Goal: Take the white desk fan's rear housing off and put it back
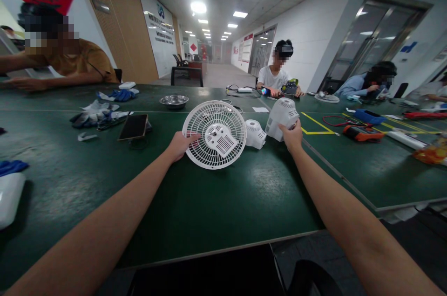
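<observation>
My left hand (pixel 179 146) grips the left rim of a round white fan grille (pixel 228 121), which is tilted up above the green table. Slots and small holes mark the plate at the grille's centre. In my right hand (pixel 292 134) is a white plastic fan housing (pixel 283 112) with vent slots, raised to the right of the grille. My thumb lies on its side and the other fingers are mostly hidden behind it. Between the two stands a smaller white vented housing (pixel 255 134), partly covered by the grille's edge.
Beyond the grille sits a metal bowl (pixel 174 100). To the left are a propped phone (pixel 133 127) and crumpled gloves (pixel 96 114). An orange multimeter (pixel 363 133) and a blue tray (pixel 370 116) lie right. Several people sit around the green table (pixel 209 212).
</observation>
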A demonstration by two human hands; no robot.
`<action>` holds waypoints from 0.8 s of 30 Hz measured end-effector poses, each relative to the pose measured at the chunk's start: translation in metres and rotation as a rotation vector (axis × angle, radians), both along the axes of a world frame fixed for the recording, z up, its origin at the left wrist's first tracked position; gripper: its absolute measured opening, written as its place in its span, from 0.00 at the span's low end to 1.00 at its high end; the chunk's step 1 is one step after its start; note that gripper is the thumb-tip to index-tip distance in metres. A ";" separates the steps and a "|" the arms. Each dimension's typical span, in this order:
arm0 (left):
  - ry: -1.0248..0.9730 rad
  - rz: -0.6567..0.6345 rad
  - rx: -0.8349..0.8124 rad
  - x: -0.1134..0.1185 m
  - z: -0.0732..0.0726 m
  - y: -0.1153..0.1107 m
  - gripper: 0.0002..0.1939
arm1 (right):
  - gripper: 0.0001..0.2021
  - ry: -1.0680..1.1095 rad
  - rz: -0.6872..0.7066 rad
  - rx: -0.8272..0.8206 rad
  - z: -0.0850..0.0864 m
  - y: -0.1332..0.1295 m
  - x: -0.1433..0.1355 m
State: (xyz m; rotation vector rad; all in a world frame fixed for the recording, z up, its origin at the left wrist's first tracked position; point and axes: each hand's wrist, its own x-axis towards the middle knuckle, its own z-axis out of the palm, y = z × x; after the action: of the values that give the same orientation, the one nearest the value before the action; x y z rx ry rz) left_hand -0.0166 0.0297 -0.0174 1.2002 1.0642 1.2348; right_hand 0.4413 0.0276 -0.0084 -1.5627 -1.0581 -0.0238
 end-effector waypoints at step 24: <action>-0.017 -0.008 -0.002 0.000 0.002 -0.002 0.10 | 0.34 -0.424 -0.167 0.277 0.030 -0.028 -0.038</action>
State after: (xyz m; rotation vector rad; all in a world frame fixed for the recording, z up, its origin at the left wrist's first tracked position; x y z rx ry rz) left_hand -0.0167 0.0276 -0.0156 1.1893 1.0467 1.2350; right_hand 0.4036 -0.0005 0.0217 -1.4173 -1.1871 -0.6149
